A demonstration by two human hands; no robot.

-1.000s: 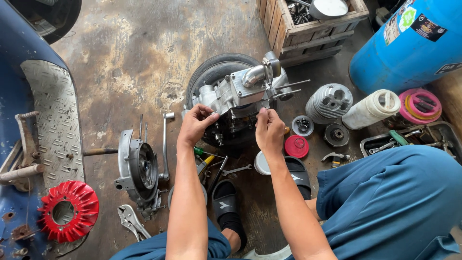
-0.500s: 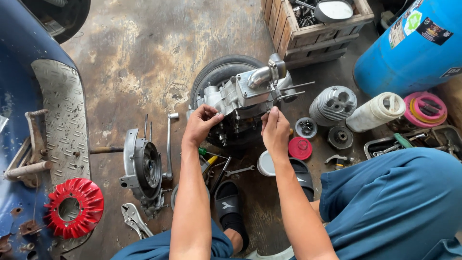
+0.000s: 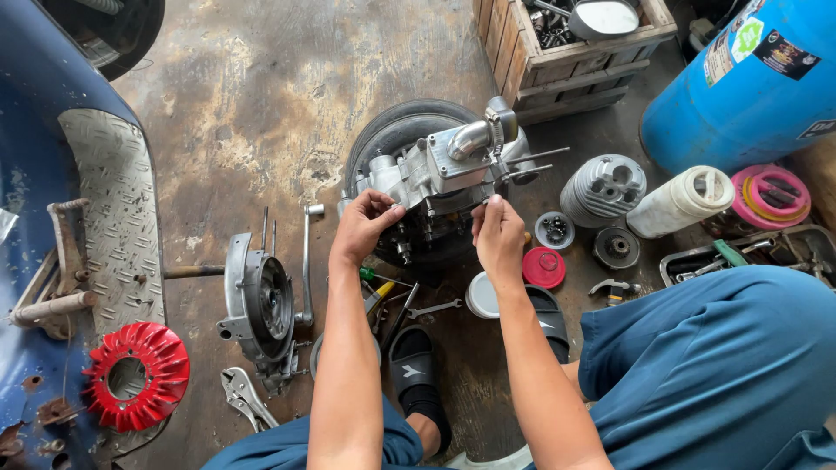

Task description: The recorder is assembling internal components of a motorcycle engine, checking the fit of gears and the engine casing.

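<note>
While both hands' fingers [image 3: 383, 207] touch it, engine [image 3: 435, 170] lies ahead.

- Both forearms are bare, with no sleeves, watch or gloves showing.
- The left hand [image 3: 364, 228] and right hand [image 3: 499, 237] wear no rings that can be seen.
- Blue trousers [image 3: 705, 365] of plain cloth, loose and creased at the knees.
- Black slide sandals [image 3: 416, 370] with a small pale mark on the strap.

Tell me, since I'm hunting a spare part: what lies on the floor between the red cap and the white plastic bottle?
In the head view, a dark round metal part lies between the red cap and the white bottle.
</note>
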